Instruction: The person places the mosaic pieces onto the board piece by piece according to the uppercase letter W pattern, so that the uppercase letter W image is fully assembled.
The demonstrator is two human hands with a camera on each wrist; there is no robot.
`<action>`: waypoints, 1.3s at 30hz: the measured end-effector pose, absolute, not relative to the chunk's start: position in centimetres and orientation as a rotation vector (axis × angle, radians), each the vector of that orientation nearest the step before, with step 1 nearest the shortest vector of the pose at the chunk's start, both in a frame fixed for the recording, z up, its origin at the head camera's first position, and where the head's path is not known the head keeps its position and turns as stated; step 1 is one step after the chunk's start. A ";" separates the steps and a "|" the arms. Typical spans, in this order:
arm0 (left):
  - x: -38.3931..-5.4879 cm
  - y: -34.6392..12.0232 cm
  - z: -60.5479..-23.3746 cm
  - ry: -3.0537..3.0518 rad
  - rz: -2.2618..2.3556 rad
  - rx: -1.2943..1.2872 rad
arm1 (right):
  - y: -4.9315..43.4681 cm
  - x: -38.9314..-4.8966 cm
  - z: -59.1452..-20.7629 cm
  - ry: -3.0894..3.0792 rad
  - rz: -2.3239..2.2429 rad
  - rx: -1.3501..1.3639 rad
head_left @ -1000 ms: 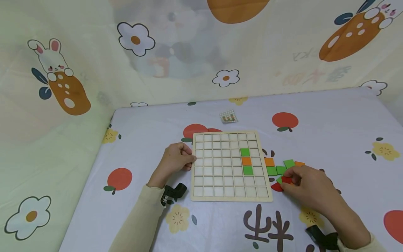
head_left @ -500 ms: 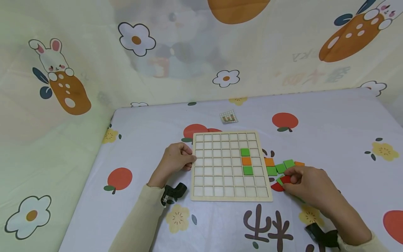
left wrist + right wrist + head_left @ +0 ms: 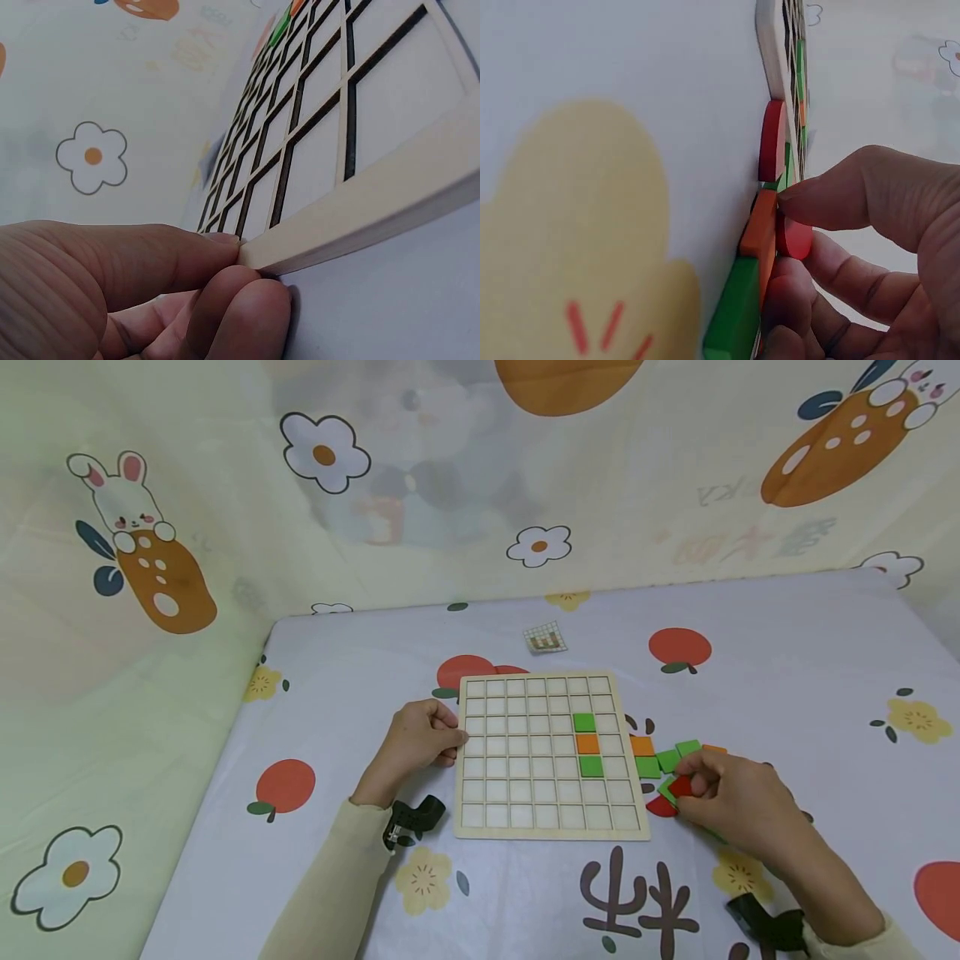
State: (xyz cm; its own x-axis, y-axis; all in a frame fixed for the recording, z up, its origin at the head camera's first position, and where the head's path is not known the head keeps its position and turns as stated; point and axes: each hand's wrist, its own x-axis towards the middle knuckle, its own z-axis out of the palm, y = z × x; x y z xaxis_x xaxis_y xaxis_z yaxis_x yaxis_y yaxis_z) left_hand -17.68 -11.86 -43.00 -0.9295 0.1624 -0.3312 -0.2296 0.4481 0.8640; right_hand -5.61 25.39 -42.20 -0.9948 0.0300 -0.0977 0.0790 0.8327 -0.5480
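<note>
My left hand (image 3: 420, 735) pinches the left edge of a square wooden grid board (image 3: 495, 832); in the left wrist view the thumb (image 3: 172, 259) lies on the frame's top edge with fingertips below it. One column of the board holds a green tile (image 3: 584, 722), an orange tile (image 3: 587, 743) and another green tile (image 3: 591, 766). Right of the board, my right hand (image 3: 738, 797) pinches a red tile with a rounded side (image 3: 795, 238) between thumb and fingers, low over the loose tiles. Another rounded red tile (image 3: 772, 141) lies beside it, near the board's edge.
Loose green (image 3: 647, 767) and orange (image 3: 641, 746) tiles lie along the board's right side, some partly hidden by the right hand. A small card with a grid pattern (image 3: 545, 637) lies behind the board. A printed cloth (image 3: 337, 652) covers the table, with a patterned curtain behind.
My right hand has shifted slightly to the right, and the red tile in its fingers has turned. A green tile beside it has moved a little. The left hand and board stay put.
</note>
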 end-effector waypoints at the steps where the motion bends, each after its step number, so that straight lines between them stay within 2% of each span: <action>1: -17.7 -11.9 -43.0 2.336 1.480 -0.057 | 25.4 -5.6 -42.3 2.937 -0.876 0.079; 18: -17.8 -11.9 -43.1 2.345 1.467 -0.056 | 24.3 -5.3 -41.4 2.979 -0.878 0.044; 39: -17.9 -11.9 -43.2 2.339 1.470 -0.050 | 17.6 -6.3 -40.6 2.889 -0.941 0.005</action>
